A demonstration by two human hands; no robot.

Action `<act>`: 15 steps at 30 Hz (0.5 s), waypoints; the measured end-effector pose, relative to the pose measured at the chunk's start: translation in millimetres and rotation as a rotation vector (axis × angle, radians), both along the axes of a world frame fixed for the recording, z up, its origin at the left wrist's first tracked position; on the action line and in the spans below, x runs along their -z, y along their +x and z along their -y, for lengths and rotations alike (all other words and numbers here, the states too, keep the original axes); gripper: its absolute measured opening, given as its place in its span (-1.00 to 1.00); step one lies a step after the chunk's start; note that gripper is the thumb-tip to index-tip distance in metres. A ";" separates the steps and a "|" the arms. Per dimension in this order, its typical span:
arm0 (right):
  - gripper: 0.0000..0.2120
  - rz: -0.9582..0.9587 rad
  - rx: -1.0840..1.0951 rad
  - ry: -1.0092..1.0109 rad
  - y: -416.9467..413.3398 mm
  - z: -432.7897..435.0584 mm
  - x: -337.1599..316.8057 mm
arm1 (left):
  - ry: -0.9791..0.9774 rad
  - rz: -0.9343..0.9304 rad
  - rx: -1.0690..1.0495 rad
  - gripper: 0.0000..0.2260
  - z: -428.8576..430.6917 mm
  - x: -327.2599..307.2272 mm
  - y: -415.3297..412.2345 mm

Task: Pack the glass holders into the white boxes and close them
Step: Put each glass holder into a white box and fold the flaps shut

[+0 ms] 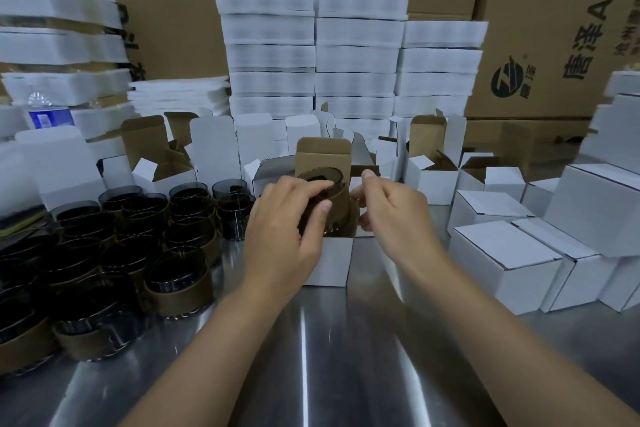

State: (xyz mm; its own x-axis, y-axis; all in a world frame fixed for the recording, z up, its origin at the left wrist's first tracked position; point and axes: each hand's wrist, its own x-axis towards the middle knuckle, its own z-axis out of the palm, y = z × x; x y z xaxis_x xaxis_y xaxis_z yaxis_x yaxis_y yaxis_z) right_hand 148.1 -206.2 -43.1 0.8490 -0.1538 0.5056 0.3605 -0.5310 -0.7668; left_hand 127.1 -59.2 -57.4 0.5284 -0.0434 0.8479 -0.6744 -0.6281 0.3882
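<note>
**Glass holder held over an open white box**

The left hand (287, 215) grips a glass holder (327, 196) from the side, fingers curled over its rim and thumb pressed against its wall; the holder is a dark, smoky tumbler, tilted, its lower half sunk into the mouth of an open white box (329, 262) that stands on the steel table (346, 357); the box's brown inner lid flap (323, 152) stands upright behind the glass. The right hand (388, 204) is at the box's right edge, thumb raised and fingers bent towards the side flap; whether it pinches the flap cannot be told.

To the left, many more glass holders (104, 253) crowd the table in rows, dark glass with brownish bands around the lower part; behind the box, other open boxes (429, 177) wait with flaps up; to the right, closed boxes (502, 263) sit side by side and stacked; further back rise piles of white foam sheets (356, 55), a water bottle (50, 114) and large cardboard cartons (554, 28).
</note>
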 end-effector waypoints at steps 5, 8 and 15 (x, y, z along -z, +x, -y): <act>-0.52 0.035 0.013 -0.074 -0.3 -0.8 1.5 | 0.077 0.009 -0.055 -0.77 -1.7 -1.1 -0.1; -0.53 0.035 0.000 -0.107 -1.7 -1.1 1.3 | 0.134 0.019 -0.104 -0.78 -3.2 -1.2 0.0; -0.57 0.024 -0.008 -0.103 -3.2 -1.5 0.0 | 0.340 -0.012 -0.160 -0.83 -3.6 3.3 0.6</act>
